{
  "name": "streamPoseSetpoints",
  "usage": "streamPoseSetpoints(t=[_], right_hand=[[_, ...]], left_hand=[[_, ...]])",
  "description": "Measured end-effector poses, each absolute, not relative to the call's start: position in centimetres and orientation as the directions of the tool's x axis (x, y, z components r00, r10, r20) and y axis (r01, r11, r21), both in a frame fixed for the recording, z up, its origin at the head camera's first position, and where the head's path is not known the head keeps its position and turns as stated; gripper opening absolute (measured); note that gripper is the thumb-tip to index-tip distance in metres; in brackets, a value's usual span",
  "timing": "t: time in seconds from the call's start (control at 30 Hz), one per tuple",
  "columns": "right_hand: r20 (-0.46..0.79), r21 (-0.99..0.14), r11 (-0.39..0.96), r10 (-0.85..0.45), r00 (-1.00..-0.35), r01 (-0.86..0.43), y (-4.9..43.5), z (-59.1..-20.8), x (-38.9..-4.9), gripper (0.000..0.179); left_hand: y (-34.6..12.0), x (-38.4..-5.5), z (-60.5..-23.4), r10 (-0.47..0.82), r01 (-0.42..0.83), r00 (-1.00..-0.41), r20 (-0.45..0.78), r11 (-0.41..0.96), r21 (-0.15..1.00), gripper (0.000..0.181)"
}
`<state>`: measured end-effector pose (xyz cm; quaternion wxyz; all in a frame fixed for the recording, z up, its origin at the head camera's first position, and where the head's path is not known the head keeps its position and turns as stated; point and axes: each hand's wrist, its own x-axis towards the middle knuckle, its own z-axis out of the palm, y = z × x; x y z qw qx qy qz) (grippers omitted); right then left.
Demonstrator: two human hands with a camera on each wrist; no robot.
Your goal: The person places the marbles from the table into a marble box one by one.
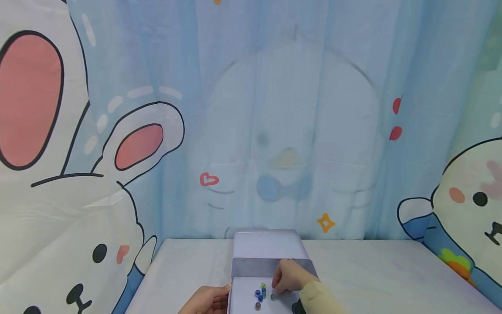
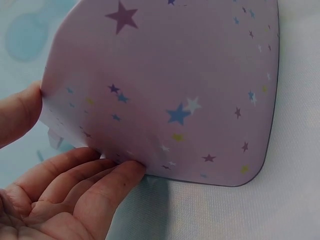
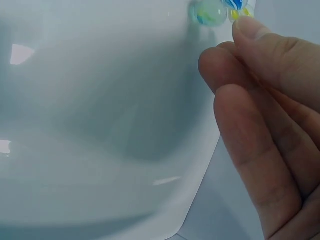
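A shallow pale-lilac hinged box (image 1: pixel 270 264) stands with its lid (image 1: pixel 270 244) raised at the back. My left hand (image 1: pixel 208 300) grips the box's left side, thumb at the rim; in the left wrist view its fingers (image 2: pixel 120 180) meet the edge of a star-printed lilac surface (image 2: pixel 165 65). Several glass marbles lie on the box's white floor, among them a blue marble (image 1: pixel 257 293) and a brownish marble (image 1: pixel 258 306). Over the floor reaches my right hand (image 1: pixel 292 277), fingers bent, beside a greenish marble (image 1: pixel 273 296). In the right wrist view a clear-green marble (image 3: pixel 210 12) lies near the thumb; nothing shows between the fingers.
The box stands on a white-covered table (image 1: pixel 364 266). A light-blue cartoon-printed curtain (image 1: pixel 294 109) hangs behind it. At the right hand's wrist, a black object (image 1: pixel 298 306) is partly hidden by the sleeve (image 1: pixel 319 298).
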<state>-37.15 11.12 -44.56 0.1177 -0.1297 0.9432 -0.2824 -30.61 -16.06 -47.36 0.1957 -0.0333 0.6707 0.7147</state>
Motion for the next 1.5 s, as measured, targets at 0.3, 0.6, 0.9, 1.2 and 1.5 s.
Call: streamPoseSetpoints(t=[0.3, 0.6, 0.9, 1.2, 1.5], right_hand=[[-0.128, -0.603, 0.779, -0.305, -0.944, -0.170, 12.0, -44.2, -36.8, 0.013], [-0.013, -0.722, 0.661, -0.310, -0.951, -0.206, 14.6, -41.4, -36.7, 0.009], [-0.004, -0.693, 0.709, -0.188, -0.982, -0.133, 20.4, -38.0, -36.4, 0.016], [-0.099, -0.647, 0.762, -0.072, -0.993, 0.009, 27.0, -38.1, -35.6, 0.015], [-0.285, -0.594, 0.773, 0.056, -0.957, 0.223, 34.9, -43.7, -33.1, 0.019]], left_hand=[[-15.7, -30.5, -47.4, 0.248, -0.325, -0.917, -0.312, -0.013, 0.946, 0.051], [-15.8, -30.7, -47.6, 0.254, -0.327, -0.911, -0.325, 0.035, 0.944, 0.053], [-16.2, -30.8, -47.5, 0.231, -0.346, -0.904, -0.359, 0.096, 0.933, 0.057], [-16.2, -30.7, -47.5, 0.243, -0.329, -0.906, -0.346, 0.107, 0.938, 0.056], [-16.1, -30.9, -47.5, 0.250, -0.326, -0.904, -0.347, 0.122, 0.938, 0.058]])
